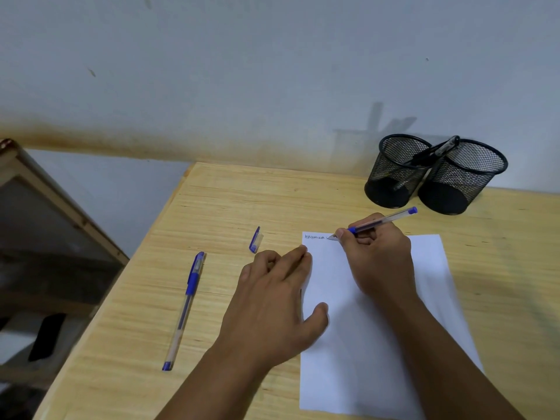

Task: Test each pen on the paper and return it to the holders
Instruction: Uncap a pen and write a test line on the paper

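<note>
Now the right hand (377, 256) is gripping a pen (382, 221), writing on the paper (378, 344). Its cap (255, 239) is lying left, nearer the flat, empty left hand (272, 301)

Table (303, 195) is pale wood, visible straight grain, matt finish, a few dark scuffs. Paper (378, 344) is plain white sheet, smooth, matt, flat on the wood. Two pen holders (436, 174) at 1 o'clock are black metal wire mesh, see-through, with solid smooth rims and bases, slight sheen. Pen (383, 221) held in right hand (378, 259) has clear glossy plastic barrel, blue plastic end plug. Spare pen (185, 309) at 9 o'clock: same clear plastic, blue cap. Loose cap (255, 240) is blue and clear plastic. Wall (242, 71) is painted plaster, matt, stained brown along bottom.
</note>
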Motion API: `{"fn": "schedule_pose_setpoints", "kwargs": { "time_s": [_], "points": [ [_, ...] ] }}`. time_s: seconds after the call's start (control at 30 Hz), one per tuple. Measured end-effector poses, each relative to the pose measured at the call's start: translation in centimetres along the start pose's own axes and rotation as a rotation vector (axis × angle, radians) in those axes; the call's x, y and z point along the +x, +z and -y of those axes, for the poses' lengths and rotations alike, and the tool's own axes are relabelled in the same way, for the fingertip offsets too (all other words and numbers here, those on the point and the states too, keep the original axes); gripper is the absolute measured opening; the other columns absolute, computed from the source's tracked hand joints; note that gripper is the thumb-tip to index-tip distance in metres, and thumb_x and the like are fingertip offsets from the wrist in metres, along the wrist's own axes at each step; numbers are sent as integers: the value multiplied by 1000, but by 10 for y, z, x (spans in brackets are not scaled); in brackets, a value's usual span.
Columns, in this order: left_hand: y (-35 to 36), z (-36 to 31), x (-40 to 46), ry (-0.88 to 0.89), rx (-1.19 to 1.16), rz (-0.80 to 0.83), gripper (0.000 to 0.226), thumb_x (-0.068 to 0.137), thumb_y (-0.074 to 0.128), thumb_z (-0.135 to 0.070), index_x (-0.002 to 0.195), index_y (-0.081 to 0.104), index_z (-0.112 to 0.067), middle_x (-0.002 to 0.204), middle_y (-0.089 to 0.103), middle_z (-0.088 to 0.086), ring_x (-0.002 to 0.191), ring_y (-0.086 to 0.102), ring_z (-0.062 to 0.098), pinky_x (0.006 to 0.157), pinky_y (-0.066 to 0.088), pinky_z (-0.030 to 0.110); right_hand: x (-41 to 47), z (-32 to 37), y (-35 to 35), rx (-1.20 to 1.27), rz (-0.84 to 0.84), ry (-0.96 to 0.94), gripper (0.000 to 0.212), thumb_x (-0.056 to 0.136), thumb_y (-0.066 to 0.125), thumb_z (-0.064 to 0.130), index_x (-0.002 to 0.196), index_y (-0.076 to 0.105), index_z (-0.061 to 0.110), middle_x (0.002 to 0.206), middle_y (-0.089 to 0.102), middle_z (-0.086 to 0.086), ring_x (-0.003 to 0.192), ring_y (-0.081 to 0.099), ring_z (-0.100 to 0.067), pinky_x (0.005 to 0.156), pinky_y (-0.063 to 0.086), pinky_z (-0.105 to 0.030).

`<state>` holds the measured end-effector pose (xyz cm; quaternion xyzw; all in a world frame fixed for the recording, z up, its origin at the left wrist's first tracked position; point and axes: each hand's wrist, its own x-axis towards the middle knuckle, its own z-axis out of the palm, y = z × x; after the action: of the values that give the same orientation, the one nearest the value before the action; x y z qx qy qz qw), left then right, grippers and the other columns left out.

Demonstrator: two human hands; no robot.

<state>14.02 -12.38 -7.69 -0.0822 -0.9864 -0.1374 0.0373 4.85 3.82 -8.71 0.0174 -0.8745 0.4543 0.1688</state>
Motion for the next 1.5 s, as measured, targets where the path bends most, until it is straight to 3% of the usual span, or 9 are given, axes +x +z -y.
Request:
{"fn": "schedule_pose_setpoints", "kwargs": {
  "time_s": [0.27, 0.4, 0.63, 0.8, 1.5],
  "points": [
    [0, 0, 0, -8, -3, 3, 75, 83, 37, -63, 148, 27, -29, 155, 24, -20, 128, 22, 13, 100, 26, 32, 1, 1, 1, -9, -12, 17, 15, 84, 77, 23, 84, 66, 11, 63, 58, 21, 63, 62, -2, 68, 52, -26],
    [-1, 0, 0, -6, -1, 3, 75, 83, 37, -63, 149, 28, -29, 155, 24, -19, 128, 22, 13, 100, 26, 33, 1, 0, 0, -16, 9, 14, 15, 85, 76, 22, 86, 67, 10, 67, 65, 10, 71, 69, -15, 72, 56, -31],
    [0, 0, -1, -6, -5, -1, 73, 83, 37, -63, 147, 29, -30, 154, 25, -21, 126, 23, 13, 98, 26, 31, -1, 1, 0, -11, -8, 62, 17, 85, 76, 23, 88, 67, 9, 67, 64, 11, 66, 65, -8, 67, 51, -21],
    [0, 0, 0, -6, -4, 0, 74, 83, 38, -63, 148, 29, -29, 155, 26, -19, 127, 22, 13, 100, 26, 32, -1, 2, 1, -5, -4, 44, 16, 85, 76, 21, 87, 66, 10, 71, 69, 4, 71, 70, -17, 72, 58, -35],
    [-1, -1, 0, 0, -8, -3, 72, 83, 37, -63, 146, 31, -29, 154, 27, -19, 126, 24, 13, 99, 27, 32, -4, 6, -1, 31, 5, 59, 16, 86, 74, 18, 87, 59, 12, 76, 72, -4, 73, 71, -21, 74, 59, -41]
  ]
}}
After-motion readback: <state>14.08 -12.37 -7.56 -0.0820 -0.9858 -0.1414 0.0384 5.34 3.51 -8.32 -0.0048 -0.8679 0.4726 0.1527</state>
